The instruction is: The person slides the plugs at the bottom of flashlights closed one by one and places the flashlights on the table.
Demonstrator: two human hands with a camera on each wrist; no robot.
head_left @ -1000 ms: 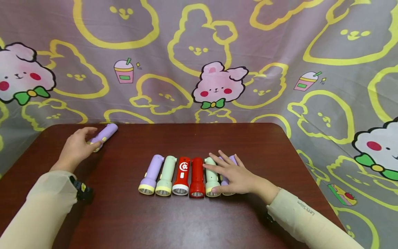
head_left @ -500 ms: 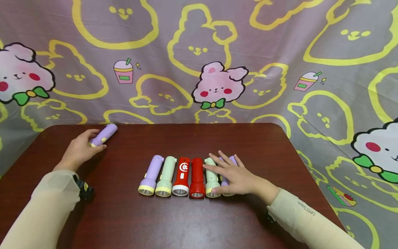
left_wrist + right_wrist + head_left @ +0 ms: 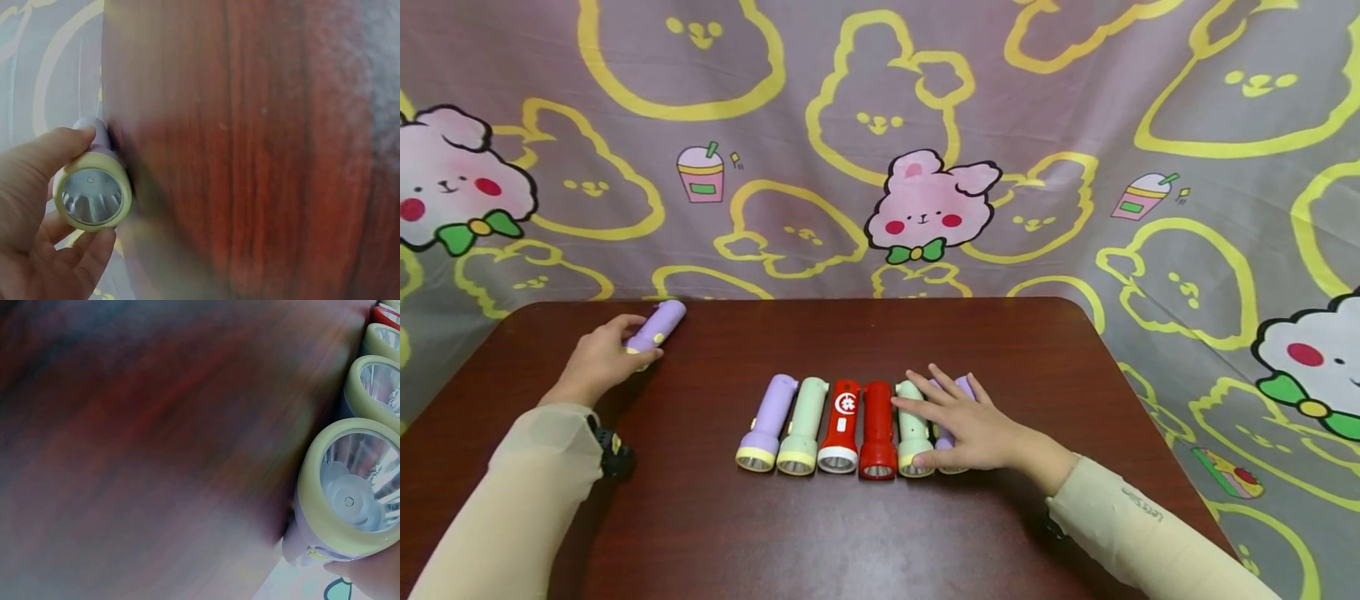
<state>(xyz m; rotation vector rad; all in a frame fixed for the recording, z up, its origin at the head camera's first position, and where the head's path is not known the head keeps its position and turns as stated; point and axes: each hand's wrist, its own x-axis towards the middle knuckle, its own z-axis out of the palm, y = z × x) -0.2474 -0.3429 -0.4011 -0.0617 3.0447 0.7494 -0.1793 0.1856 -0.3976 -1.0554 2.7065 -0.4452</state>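
Observation:
At the table's far left, my left hand (image 3: 598, 362) grips a purple flashlight (image 3: 662, 321) by its yellow-rimmed lamp end. The left wrist view shows the thumb (image 3: 62, 147) on top and the fingers curled under the yellow rim (image 3: 128, 194). My right hand (image 3: 973, 425) rests with spread fingers over the right end of a flashlight row. Beneath it lie a pale green flashlight (image 3: 913, 446) and purple flashlights (image 3: 290, 540), partly hidden. Leftward in the row come a red flashlight (image 3: 877, 425), a red one with white rim (image 3: 838, 437), a pale green one (image 3: 805, 417) and a purple one (image 3: 771, 417).
All lamps in the row face the near side of the dark brown wooden table (image 3: 760, 542). A patterned cloth (image 3: 805, 108) with cartoon animals hangs behind the table and along its right side.
My left hand has moved slightly right and taken hold of the purple flashlight's lamp end, which has rolled a little. The right hand and the row have stayed in place.

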